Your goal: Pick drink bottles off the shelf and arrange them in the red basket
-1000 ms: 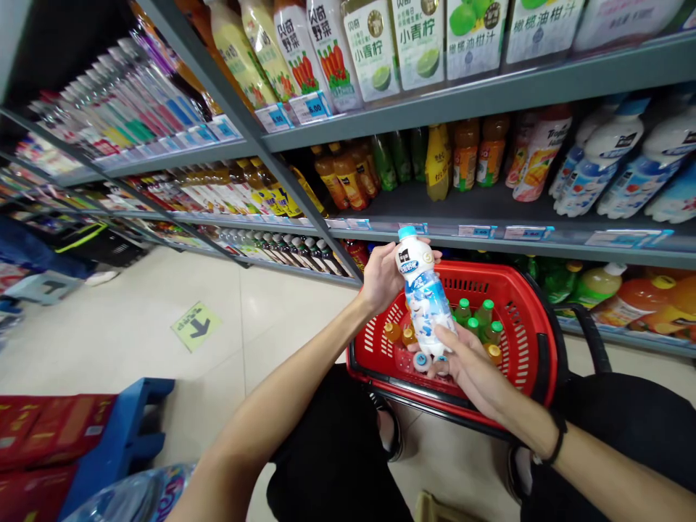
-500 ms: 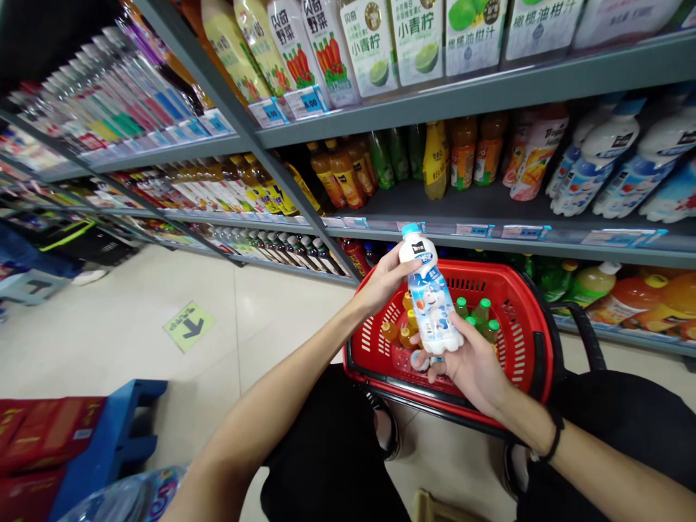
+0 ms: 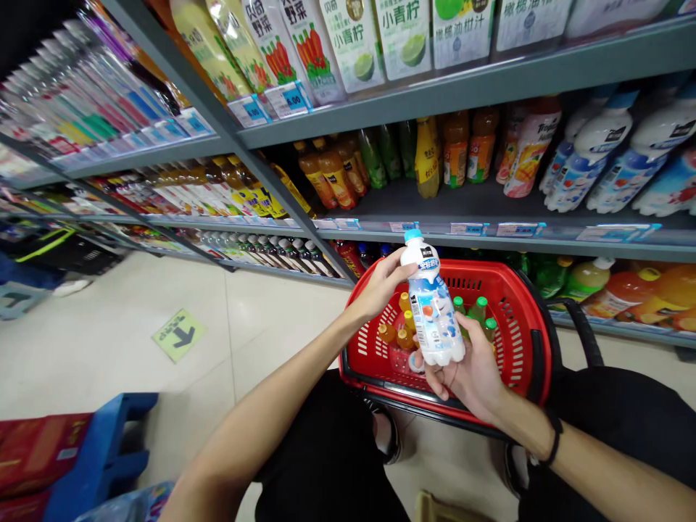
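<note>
A white and blue drink bottle with a light blue cap is held tilted above a red shopping basket. My left hand grips it near the neck, fingers behind and thumb across the front. Around its lower end wraps my right hand, which supports the base. Inside the basket stand several orange drink bottles with yellow caps and several green-capped bottles. Part of another white-capped bottle shows beneath my right fingers; the rest of it is hidden.
Grey shelves of bottled drinks run along the front, with similar white-blue bottles at right. The basket's black handle leans right. A blue pallet with red boxes is at lower left. A floor arrow sticker lies left.
The bottle has been turned about its long axis, so a different side of its label faces me. Both hands still hold it over the basket. The view has shifted slightly.
</note>
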The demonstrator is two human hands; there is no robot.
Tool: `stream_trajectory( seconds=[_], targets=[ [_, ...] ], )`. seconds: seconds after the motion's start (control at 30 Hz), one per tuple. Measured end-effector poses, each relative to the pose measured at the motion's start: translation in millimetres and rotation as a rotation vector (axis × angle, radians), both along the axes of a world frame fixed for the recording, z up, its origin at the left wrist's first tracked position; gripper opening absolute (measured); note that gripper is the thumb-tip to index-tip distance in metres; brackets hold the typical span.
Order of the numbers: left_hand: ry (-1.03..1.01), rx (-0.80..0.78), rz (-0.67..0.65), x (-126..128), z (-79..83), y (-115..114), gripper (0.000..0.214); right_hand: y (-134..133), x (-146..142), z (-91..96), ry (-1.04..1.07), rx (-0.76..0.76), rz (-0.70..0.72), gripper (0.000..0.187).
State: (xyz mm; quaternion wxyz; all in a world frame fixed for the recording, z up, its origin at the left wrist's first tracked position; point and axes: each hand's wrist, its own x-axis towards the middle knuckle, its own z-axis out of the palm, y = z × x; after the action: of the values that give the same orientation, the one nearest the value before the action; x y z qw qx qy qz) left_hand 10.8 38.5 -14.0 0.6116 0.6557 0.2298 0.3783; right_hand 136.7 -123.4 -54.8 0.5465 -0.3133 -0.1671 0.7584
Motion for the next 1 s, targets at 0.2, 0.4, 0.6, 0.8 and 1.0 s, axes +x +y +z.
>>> stream_trajectory(
  seconds=[0.2,0.4,0.6,0.8,1.0],
  targets=[
    [0.016,0.005,0.066,3,7.4,-2,0.045,-2,2,-0.9,0.016,-0.004,0.05,0.075],
    [0.028,0.016,0.112,4,9.7,-7,0.055,-3,3,-4.6,0.044,-0.011,0.113,0.081],
    [0.093,0.208,0.192,2,8.7,-12,0.049,-5,4,-10.2,0.024,0.0,0.172,0.085],
    [0.227,0.408,0.314,-6,22.3,-17,0.049,0,2,-4.3,-0.036,-0.106,0.103,0.082],
    [0.292,0.547,0.387,-10,34.2,-23,0.052,7,1,-2.4,-0.068,-0.148,0.021,0.083]
  ],
)
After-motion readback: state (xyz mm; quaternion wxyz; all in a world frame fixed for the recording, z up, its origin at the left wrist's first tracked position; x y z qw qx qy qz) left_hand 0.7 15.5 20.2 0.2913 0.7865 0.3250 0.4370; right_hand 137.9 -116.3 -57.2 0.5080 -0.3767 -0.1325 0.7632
